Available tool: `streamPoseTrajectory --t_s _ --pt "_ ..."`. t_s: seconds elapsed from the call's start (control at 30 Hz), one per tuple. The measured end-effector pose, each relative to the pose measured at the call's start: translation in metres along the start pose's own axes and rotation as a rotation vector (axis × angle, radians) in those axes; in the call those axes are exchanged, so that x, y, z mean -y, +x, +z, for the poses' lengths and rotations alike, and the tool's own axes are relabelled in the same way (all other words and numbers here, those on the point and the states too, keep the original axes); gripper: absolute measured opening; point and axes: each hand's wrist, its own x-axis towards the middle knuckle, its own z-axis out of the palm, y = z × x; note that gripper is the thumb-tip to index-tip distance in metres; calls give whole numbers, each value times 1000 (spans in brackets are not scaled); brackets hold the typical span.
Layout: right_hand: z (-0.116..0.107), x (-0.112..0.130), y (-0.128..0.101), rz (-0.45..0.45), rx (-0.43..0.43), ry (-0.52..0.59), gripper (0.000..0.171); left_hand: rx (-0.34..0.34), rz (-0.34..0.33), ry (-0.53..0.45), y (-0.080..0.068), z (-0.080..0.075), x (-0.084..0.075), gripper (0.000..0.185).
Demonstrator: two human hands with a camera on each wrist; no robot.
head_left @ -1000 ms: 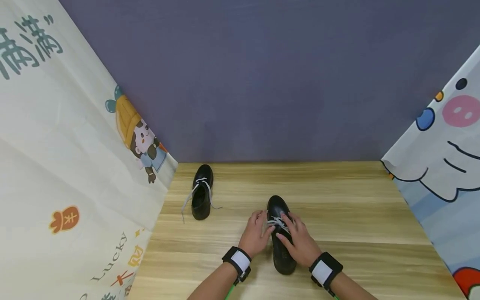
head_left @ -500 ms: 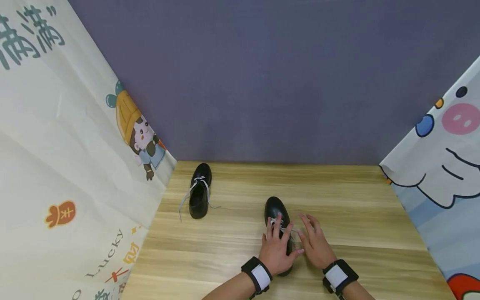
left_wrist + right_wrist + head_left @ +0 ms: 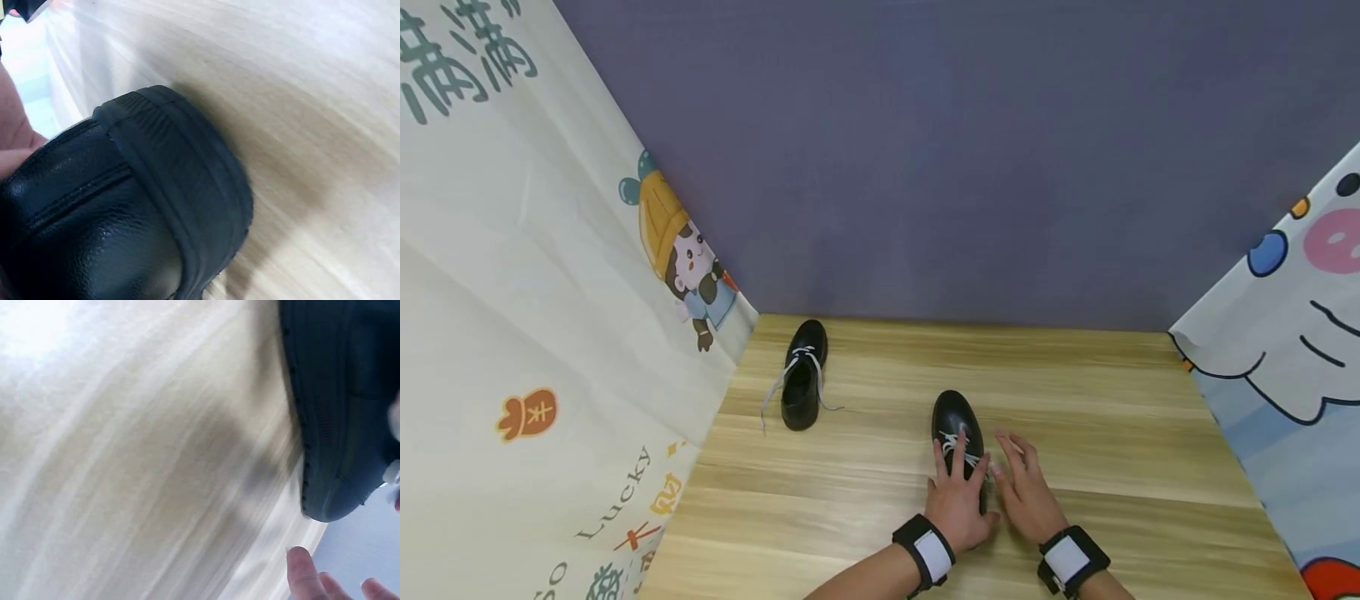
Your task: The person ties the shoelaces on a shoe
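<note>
A black leather shoe [image 3: 953, 411] stands on the wood-grain surface, toe pointing away from me. Across its instep run crossed white laces [image 3: 951, 440]. My left hand [image 3: 957, 507] lies over the shoe with fingers spread toward the laces, hiding most of its back half. In the left wrist view a rounded black end of the shoe [image 3: 181, 169] fills the middle. Just to the right of the shoe, my right hand [image 3: 1030, 496] hovers, fingers extended, nothing visible in its grasp. The right wrist view shows the shoe's side and sole edge [image 3: 319, 419] beyond those fingertips [image 3: 301, 565].
A second black shoe [image 3: 800, 400] stands at the far left, its white laces [image 3: 772, 387] hanging loose on both sides. A grey-purple panel [image 3: 962, 167] rises behind the wood-grain surface [image 3: 1112, 400]. Printed white cloths [image 3: 580, 275] flank it left and right.
My left hand has moved from the shoe's left side onto its top. My right hand has left the laces and moved right, off the shoe. The view has shifted slightly.
</note>
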Motion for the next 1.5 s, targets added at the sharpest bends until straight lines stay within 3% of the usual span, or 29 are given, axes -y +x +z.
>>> streamPoseTrajectory --t_s 0.2,0.37,0.73,1.0,1.33,1.5 --pt "0 -1 0 6 -2 -2 58 7 50 53 7 -7 7 62" --pt "0 -4 0 11 1 7 54 11 18 20 15 -8 22 60" --pt "1 -2 1 8 16 -15 53 -28 -16 34 41 -18 71 63" --pt "0 0 1 51 61 -41 52 -20 -34 13 59 -33 107 61" --pt "6 -1 -4 22 41 -57 54 78 -70 -33 81 -48 141 63" --pt "8 -2 -5 32 57 -49 56 87 -89 -40 91 -51 155 63"
